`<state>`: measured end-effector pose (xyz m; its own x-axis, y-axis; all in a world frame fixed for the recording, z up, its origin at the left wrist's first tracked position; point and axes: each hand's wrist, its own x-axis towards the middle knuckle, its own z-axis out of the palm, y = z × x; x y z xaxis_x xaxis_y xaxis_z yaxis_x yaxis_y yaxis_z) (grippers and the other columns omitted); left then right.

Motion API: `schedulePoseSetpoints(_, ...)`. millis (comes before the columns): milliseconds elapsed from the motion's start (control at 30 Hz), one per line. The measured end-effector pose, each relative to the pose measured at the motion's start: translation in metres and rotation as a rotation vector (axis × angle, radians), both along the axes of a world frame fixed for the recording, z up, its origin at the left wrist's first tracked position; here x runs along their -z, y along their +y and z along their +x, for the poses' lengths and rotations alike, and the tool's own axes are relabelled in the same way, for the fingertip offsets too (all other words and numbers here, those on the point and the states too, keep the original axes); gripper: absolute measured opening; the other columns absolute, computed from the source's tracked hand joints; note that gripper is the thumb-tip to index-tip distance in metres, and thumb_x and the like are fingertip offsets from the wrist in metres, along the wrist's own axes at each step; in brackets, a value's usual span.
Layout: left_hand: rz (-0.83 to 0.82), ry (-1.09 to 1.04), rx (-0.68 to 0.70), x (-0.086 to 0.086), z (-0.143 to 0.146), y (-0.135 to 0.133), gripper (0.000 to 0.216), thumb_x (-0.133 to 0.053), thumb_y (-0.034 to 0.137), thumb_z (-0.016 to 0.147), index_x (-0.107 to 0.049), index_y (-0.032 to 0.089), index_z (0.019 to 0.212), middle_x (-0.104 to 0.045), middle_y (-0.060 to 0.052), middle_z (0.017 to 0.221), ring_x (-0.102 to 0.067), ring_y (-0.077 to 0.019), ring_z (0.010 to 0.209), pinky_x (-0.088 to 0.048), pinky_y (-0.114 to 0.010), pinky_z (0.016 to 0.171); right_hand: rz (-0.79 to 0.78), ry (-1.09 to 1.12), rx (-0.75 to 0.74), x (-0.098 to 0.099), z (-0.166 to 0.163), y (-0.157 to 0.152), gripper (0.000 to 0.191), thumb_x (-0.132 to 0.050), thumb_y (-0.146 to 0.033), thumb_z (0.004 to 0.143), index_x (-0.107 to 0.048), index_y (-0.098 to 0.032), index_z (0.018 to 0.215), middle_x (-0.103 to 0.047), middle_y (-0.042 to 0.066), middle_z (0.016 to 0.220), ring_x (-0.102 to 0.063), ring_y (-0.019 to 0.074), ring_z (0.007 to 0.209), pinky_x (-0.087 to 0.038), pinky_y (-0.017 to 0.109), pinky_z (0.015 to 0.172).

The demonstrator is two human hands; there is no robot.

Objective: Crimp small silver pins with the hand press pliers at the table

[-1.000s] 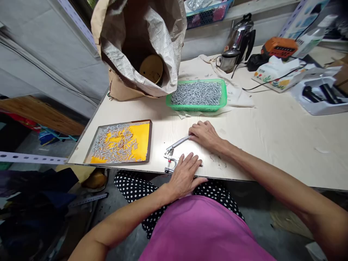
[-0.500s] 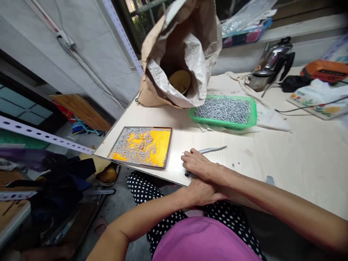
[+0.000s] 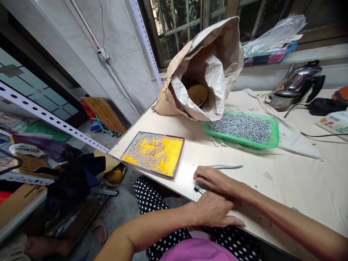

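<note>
My right hand (image 3: 213,179) rests on the table with its fingers curled down; what they close on, if anything, is hidden. Just below those fingers, a small metal piece with a black end (image 3: 199,189) sticks out. A slim grey pointed tool (image 3: 227,166) lies beyond the knuckles. At the table's front edge, my left hand (image 3: 214,209) lies close against the right wrist, its thumb stretched out and its fingertips partly covered. Left of both hands is a shallow tray with a yellow bottom (image 3: 176,150), strewn with small metal pins (image 3: 146,150).
Behind stands a green plastic basket (image 3: 275,136) heaped with similar metal pins (image 3: 241,127). An open paper sack (image 3: 174,87) with a yellowish bowl (image 3: 198,95) inside leans beside it. A metal pot (image 3: 301,79) and a cup (image 3: 281,99) are at the back right.
The view has swung, so the table's contents sit lower and further right in the picture. My left thumb now sticks out further from the hand. The tray, basket and sack keep their places.
</note>
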<state>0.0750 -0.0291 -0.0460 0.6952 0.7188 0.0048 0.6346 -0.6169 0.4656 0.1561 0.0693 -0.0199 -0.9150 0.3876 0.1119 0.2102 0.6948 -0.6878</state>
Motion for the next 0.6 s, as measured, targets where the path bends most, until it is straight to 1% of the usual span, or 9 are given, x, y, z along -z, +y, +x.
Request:
schedulePoseSetpoints(67,0.069,-0.023,0.008,-0.007,0.000,-0.001,0.068,-0.048,0.060,0.092,-0.047,0.011,0.139,-0.052,-0.018,0.142,-0.046,-0.0321,0.133,-0.035,-0.044,0.112,-0.158,0.152,0.234,-0.002,-0.002,0.014,0.021,-0.044,-0.031,0.095,-0.062,-0.020,0.093,-0.067,0.004,0.087,-0.061,0.0187,0.077,-0.049,0.032,0.068)
schedulePoseSetpoints(167,0.170,-0.034,0.018,-0.020,-0.006,-0.003,0.060,-0.047,0.054,0.095,-0.045,0.015,0.141,-0.041,-0.014,0.152,-0.035,-0.0286,0.142,-0.029,-0.042,0.116,-0.160,0.342,0.544,-0.023,0.003,0.038,0.026,-0.048,-0.041,0.092,-0.061,-0.021,0.102,-0.067,0.005,0.085,-0.061,0.0201,0.071,-0.050,0.034,0.063)
schedulePoseSetpoints(200,0.206,-0.040,-0.004,-0.023,-0.013,-0.003,0.054,-0.047,0.050,0.096,-0.047,0.017,0.139,-0.042,-0.013,0.152,-0.034,-0.0275,0.143,-0.030,-0.042,0.116,-0.107,0.377,0.615,-0.035,0.009,0.047,0.028,-0.050,-0.043,0.092,-0.061,-0.022,0.105,-0.067,0.005,0.085,-0.060,0.0201,0.070,-0.049,0.034,0.062)
schedulePoseSetpoints(267,0.297,-0.064,-0.142,-0.031,-0.035,0.002,0.039,-0.046,0.038,0.099,-0.055,0.018,0.132,-0.051,-0.012,0.144,-0.039,-0.0255,0.139,-0.034,-0.042,0.113,0.058,0.404,0.743,-0.060,0.026,0.067,0.029,-0.053,-0.045,0.091,-0.063,-0.022,0.104,-0.069,0.007,0.087,-0.060,0.0202,0.070,-0.049,0.035,0.064)
schedulePoseSetpoints(300,0.351,-0.073,-0.254,-0.035,-0.051,0.007,0.033,-0.046,0.032,0.099,-0.059,0.018,0.126,-0.058,-0.012,0.135,-0.046,-0.0247,0.133,-0.038,-0.042,0.110,0.154,0.399,0.795,-0.070,0.037,0.078,0.029,-0.053,-0.046,0.091,-0.065,-0.022,0.102,-0.069,0.007,0.087,-0.060,0.0199,0.070,-0.049,0.035,0.066)
schedulePoseSetpoints(367,0.417,-0.026,-0.494,-0.044,-0.092,0.023,0.024,-0.047,0.022,0.098,-0.066,0.018,0.112,-0.068,-0.010,0.110,-0.059,-0.0225,0.109,-0.047,-0.040,0.096,0.331,0.385,0.884,-0.084,0.061,0.103,0.034,-0.053,-0.048,0.092,-0.069,-0.020,0.099,-0.069,0.010,0.088,-0.059,0.0199,0.071,-0.048,0.036,0.068)
schedulePoseSetpoints(433,0.441,0.127,-0.720,-0.051,-0.137,0.041,0.021,-0.050,0.020,0.096,-0.071,0.017,0.099,-0.069,-0.009,0.095,-0.059,-0.0229,0.094,-0.048,-0.038,0.086,0.494,0.280,0.948,-0.085,0.083,0.124,0.039,-0.049,-0.052,0.093,-0.071,-0.021,0.100,-0.068,0.012,0.094,-0.058,0.0219,0.075,-0.046,0.038,0.069)
schedulePoseSetpoints(500,0.421,0.267,-0.908,-0.055,-0.177,0.057,0.019,-0.054,0.021,0.094,-0.072,0.016,0.095,-0.069,-0.009,0.093,-0.057,-0.0242,0.092,-0.047,-0.037,0.084,0.579,0.127,0.973,-0.076,0.098,0.133,0.047,-0.044,-0.058,0.093,-0.070,-0.023,0.110,-0.064,0.015,0.103,-0.057,0.0241,0.076,-0.046,0.040,0.066)
schedulePoseSetpoints(600,0.334,0.395,-0.987,-0.053,-0.214,0.074,0.018,-0.056,0.024,0.093,-0.073,0.015,0.095,-0.068,-0.011,0.095,-0.055,-0.0257,0.098,-0.045,-0.036,0.086,0.558,-0.017,0.929,-0.052,0.102,0.116,0.056,-0.035,-0.060,0.095,-0.063,-0.021,0.125,-0.058,0.018,0.115,-0.056,0.0222,0.068,-0.048,0.039,0.056)
